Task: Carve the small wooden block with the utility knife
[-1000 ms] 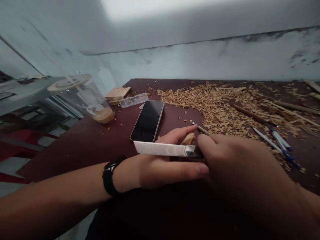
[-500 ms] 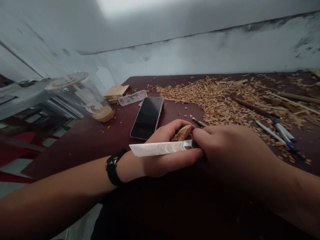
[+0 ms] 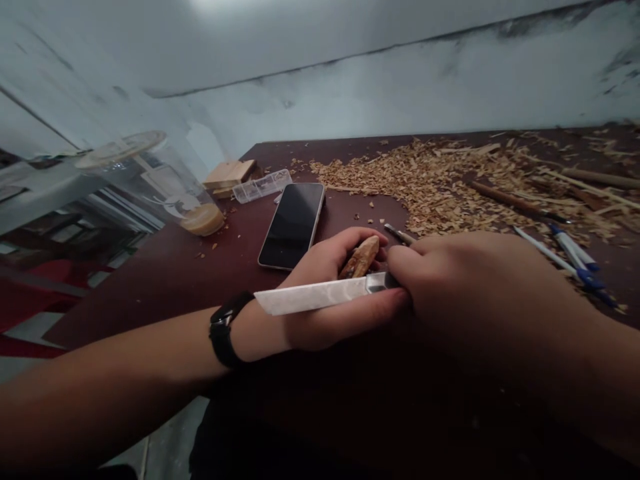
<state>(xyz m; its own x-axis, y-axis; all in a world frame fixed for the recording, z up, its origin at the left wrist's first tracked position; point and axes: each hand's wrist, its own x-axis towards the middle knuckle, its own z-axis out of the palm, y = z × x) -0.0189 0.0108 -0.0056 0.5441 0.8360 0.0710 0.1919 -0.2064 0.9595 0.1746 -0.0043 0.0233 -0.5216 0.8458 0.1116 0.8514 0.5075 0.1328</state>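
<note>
My left hand [image 3: 325, 293], with a black band on its wrist, is closed around a small piece of carved wood [image 3: 364, 257] whose pale tip pokes up between thumb and fingers. My right hand [image 3: 465, 293] grips the handle of a knife [image 3: 313, 295]. The broad blade points left and lies over my left palm and thumb, just on the near side of the wood. Most of the handle is hidden in my right fist. Both hands meet above the near part of the dark red table [image 3: 225, 267].
A phone [image 3: 293, 227] lies beyond my left hand. Farther left are a clear plastic box [image 3: 263, 187], wood blocks [image 3: 230, 173] and a plastic cup [image 3: 175, 190] with brown drink. Wood shavings [image 3: 425, 180] spread across the back right, near pens [image 3: 573, 247] and a brown-handled tool [image 3: 515, 200].
The view has shifted slightly, so the table items sit a little higher. More of the carved wood shows above the blade. Both hands keep their holds.
</note>
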